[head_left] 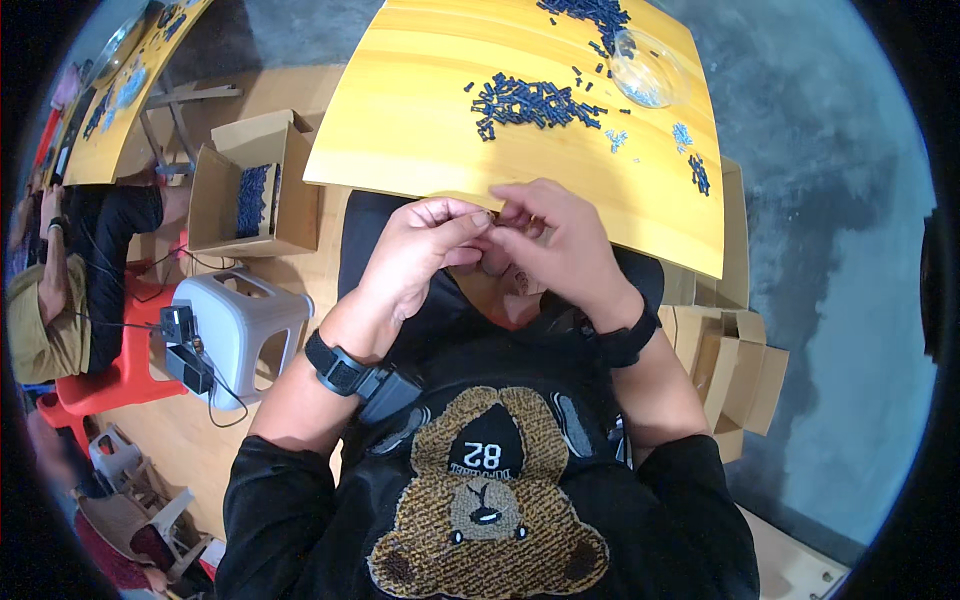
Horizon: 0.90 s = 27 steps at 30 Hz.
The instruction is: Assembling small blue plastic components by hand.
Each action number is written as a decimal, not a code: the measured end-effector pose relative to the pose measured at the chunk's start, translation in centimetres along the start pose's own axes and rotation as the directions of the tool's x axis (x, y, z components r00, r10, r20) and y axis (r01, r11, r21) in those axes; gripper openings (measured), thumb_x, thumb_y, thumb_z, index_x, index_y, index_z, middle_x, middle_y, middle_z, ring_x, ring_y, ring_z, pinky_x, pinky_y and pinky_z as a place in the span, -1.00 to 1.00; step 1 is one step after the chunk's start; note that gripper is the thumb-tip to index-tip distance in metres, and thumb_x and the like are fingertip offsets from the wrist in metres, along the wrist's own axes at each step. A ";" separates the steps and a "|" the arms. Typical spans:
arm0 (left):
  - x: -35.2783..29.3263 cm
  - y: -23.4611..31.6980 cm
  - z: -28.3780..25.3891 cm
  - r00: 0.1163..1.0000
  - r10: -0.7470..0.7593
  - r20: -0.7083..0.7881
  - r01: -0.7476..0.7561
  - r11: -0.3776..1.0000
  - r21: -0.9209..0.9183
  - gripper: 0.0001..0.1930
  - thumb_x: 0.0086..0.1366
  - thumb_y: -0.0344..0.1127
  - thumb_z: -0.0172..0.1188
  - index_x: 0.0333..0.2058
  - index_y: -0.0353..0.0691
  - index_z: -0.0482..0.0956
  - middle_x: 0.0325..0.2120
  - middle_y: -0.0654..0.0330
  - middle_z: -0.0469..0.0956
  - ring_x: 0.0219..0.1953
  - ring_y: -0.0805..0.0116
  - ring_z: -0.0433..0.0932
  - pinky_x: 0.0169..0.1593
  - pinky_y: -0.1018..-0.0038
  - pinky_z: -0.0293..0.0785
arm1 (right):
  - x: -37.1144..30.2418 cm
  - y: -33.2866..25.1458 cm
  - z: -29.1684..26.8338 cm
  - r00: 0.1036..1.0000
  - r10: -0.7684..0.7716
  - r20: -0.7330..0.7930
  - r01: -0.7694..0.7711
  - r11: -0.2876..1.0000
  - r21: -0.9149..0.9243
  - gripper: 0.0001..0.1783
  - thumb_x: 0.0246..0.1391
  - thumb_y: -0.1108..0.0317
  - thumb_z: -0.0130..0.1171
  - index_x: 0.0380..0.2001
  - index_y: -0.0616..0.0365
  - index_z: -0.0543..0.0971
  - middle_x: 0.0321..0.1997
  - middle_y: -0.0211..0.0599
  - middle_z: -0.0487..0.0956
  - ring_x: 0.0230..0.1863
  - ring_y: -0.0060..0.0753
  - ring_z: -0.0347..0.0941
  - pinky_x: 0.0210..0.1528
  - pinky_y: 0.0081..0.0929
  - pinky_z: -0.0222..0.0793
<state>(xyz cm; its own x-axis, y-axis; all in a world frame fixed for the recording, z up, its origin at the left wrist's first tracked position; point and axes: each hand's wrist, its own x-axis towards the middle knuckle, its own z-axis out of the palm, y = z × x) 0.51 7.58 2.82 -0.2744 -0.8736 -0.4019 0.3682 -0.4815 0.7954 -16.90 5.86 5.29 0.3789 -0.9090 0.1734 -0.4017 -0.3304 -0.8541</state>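
Note:
My left hand [425, 245] and my right hand [565, 245] meet at the near edge of the yellow table [420, 110], above my lap. Thumb and fingertips of both are pinched together around something small and dark, mostly hidden by the fingers. Beyond them on the tabletop lies a loose heap of small dark-blue or black parts [535, 103]. A second heap of similar dark parts [590, 15] is at the far edge. Small clear pieces [617, 140] and pale bluish pieces [682, 135] form little clusters at the right, with a few dark pieces [699, 175] nearby.
A clear round bowl [650, 75] stands at the table's far right. An open cardboard box [290, 190] with dark parts sits left, near a grey stool [240, 300] with black adapters and cables. Cardboard boxes [745, 370] stand right. Another person [60, 300] sits at a table far left.

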 end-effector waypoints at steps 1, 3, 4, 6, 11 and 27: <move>0.1 0.0 -0.2 1.000 0.002 -0.014 -0.002 1.000 0.020 -0.88 0.22 -0.36 0.11 -0.33 -0.25 0.55 -0.43 0.25 0.57 -0.39 0.53 0.52 -0.29 0.64 0.46 | 0.5 0.6 -0.2 1.000 -0.001 0.005 0.001 1.000 -0.002 -0.70 -0.18 0.40 0.19 -0.27 0.20 0.55 -0.49 -0.23 0.49 -0.46 -0.26 0.43 -0.37 -0.41 0.37; 0.4 0.1 -0.5 0.999 0.028 -0.024 -0.028 0.999 0.023 -0.88 0.23 -0.36 0.11 -0.33 -0.25 0.55 -0.43 0.24 0.57 -0.38 0.52 0.53 -0.28 0.62 0.45 | 1.8 1.8 -0.7 0.993 0.046 -0.110 -0.060 0.991 -0.121 -0.70 -0.18 0.40 0.19 -0.28 0.22 0.56 -0.50 -0.23 0.51 -0.51 -0.32 0.44 -0.42 -0.45 0.37; 0.5 0.1 -0.7 0.998 0.052 -0.030 -0.051 0.998 0.031 -0.88 0.23 -0.35 0.10 -0.33 -0.25 0.54 -0.43 0.23 0.57 -0.37 0.50 0.53 -0.26 0.61 0.45 | 2.5 1.9 -0.8 0.991 0.051 -0.121 -0.071 0.983 -0.170 -0.73 -0.18 0.39 0.18 -0.32 0.23 0.57 -0.49 -0.21 0.51 -0.49 -0.29 0.44 -0.40 -0.45 0.37; 0.7 0.1 -1.2 0.997 0.070 -0.036 -0.070 0.997 0.013 -0.89 0.23 -0.36 0.10 -0.34 -0.25 0.54 -0.43 0.22 0.58 -0.37 0.49 0.54 -0.25 0.59 0.45 | 3.9 2.3 -0.8 0.993 0.022 -0.118 -0.049 0.973 -0.224 -0.76 -0.17 0.38 0.17 -0.35 0.23 0.57 -0.49 -0.19 0.52 -0.47 -0.26 0.45 -0.39 -0.43 0.38; 1.1 0.3 -1.8 0.995 0.082 -0.058 -0.084 0.996 -0.039 -0.90 0.23 -0.36 0.11 -0.35 -0.24 0.53 -0.43 0.21 0.58 -0.37 0.48 0.54 -0.25 0.58 0.46 | 7.1 4.0 0.1 0.989 -0.082 -0.122 0.039 0.946 -0.323 -0.85 -0.13 0.38 0.12 -0.47 0.22 0.56 -0.48 -0.14 0.52 -0.41 -0.15 0.46 -0.33 -0.34 0.37; 1.8 0.0 -3.3 0.995 0.078 -0.060 -0.082 0.994 -0.072 -0.89 0.22 -0.33 0.12 -0.34 -0.23 0.54 -0.43 0.21 0.58 -0.38 0.46 0.54 -0.28 0.58 0.45 | 8.8 5.5 0.2 0.996 -0.065 -0.068 0.025 0.881 -0.472 -0.90 -0.13 0.43 0.08 -0.52 0.21 0.54 -0.45 -0.11 0.52 -0.33 -0.08 0.45 -0.25 -0.26 0.37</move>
<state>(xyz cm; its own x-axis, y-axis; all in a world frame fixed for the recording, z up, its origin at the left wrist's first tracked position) 2.94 5.76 0.64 -0.1908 -0.9111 -0.3653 0.4525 -0.4119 0.7909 -15.63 -3.93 2.00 0.3469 -0.9009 0.2610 -0.7382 -0.4339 -0.5165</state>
